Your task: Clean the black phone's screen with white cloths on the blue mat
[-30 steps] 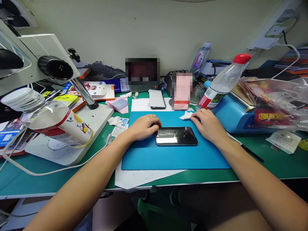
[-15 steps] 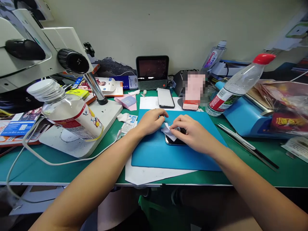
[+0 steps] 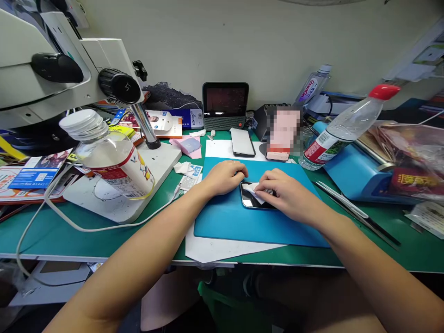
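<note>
A white microscope (image 3: 104, 52) stood left of the blue mat (image 3: 243, 226). The right hand (image 3: 283, 192), pinched narrow, was at the mat's middle; the left hand (image 3: 227, 176), fingers curled, was nearer the mat's left edge, its hold impossible to tell. A dark phone (image 3: 247, 200) lay mid-mat, partly under the right hand, whose fingertips held a white tissue (image 3: 251, 188) over it.

Two hands (image 3: 225, 178) (and three bottles (image 3: 116, 164))

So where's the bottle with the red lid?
The red-lidded bottle stands right of centre in the head view, beyond the right hand, near the blue mat.
</note>
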Action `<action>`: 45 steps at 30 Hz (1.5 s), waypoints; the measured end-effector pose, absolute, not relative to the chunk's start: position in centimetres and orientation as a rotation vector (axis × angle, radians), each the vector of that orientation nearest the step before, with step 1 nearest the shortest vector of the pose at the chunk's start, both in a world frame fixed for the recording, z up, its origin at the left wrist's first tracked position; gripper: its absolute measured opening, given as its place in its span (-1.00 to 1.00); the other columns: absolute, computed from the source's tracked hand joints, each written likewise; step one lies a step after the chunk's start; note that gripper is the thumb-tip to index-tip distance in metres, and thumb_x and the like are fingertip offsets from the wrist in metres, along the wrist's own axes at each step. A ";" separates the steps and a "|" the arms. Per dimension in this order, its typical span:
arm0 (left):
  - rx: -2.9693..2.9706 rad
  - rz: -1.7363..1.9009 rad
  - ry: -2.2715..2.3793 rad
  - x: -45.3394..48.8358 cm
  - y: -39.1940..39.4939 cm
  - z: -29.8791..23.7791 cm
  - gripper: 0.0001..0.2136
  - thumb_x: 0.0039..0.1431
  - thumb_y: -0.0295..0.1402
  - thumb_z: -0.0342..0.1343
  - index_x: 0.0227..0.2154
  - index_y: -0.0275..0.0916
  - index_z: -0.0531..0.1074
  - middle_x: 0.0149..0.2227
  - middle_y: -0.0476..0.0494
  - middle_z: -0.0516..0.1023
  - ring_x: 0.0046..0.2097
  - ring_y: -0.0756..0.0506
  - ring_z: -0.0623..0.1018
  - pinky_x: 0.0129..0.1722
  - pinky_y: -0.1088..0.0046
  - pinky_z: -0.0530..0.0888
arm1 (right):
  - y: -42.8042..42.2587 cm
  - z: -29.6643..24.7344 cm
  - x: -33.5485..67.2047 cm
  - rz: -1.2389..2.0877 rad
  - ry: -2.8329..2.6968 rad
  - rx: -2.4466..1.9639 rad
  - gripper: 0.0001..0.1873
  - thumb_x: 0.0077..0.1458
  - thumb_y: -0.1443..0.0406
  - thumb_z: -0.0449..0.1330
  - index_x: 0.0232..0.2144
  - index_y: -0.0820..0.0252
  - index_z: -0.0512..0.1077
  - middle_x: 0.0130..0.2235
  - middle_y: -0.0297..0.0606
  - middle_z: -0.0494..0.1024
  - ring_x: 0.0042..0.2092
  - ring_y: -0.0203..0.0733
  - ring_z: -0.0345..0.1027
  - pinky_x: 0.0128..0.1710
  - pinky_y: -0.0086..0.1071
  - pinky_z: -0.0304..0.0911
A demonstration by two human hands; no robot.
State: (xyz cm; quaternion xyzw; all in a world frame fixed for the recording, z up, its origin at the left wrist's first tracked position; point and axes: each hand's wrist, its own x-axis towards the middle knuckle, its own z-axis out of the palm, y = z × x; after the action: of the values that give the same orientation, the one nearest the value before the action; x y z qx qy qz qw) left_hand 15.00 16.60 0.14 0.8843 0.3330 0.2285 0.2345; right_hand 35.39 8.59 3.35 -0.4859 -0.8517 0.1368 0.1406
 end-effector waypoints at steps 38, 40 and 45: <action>2.312 0.844 1.012 15.2 16.5 -0.3 -0.70 0.32 -0.45 -0.09 -0.05 -0.27 0.52 -0.09 -0.16 0.65 -0.03 -0.17 0.59 0.07 0.28 0.46 | 3.8 2.1 33.5 0.121 -2.315 -1.359 -0.85 0.32 0.24 0.12 -0.17 0.09 0.49 -0.10 -0.16 0.63 -0.03 0.02 0.48 -0.03 -0.09 0.40; 2.323 0.840 1.003 15.2 16.6 -0.3 -0.70 0.32 -0.45 -0.09 -0.05 -0.25 0.52 -0.10 -0.15 0.65 -0.03 -0.16 0.59 0.08 0.29 0.46 | 3.1 1.9 33.1 0.052 -2.281 -1.376 -0.79 0.33 0.20 0.13 -0.09 0.10 0.50 -0.02 -0.12 0.62 0.05 0.06 0.46 0.06 -0.04 0.38; 2.328 0.824 1.017 15.3 16.6 -0.3 -0.71 0.33 -0.44 -0.09 -0.06 -0.22 0.52 -0.10 -0.12 0.65 -0.03 -0.15 0.59 0.08 0.31 0.46 | 3.2 1.5 31.7 -0.033 -2.422 -1.414 -0.53 0.31 0.05 0.11 0.08 0.24 0.47 0.11 0.06 0.56 0.14 0.20 0.43 0.13 0.08 0.37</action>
State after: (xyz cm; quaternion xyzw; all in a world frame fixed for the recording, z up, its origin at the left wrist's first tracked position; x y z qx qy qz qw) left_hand 15.27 16.64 -0.31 0.8477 0.3703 0.3000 0.2331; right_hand 31.74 3.23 1.53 -0.4971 -0.8513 -0.0116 0.1677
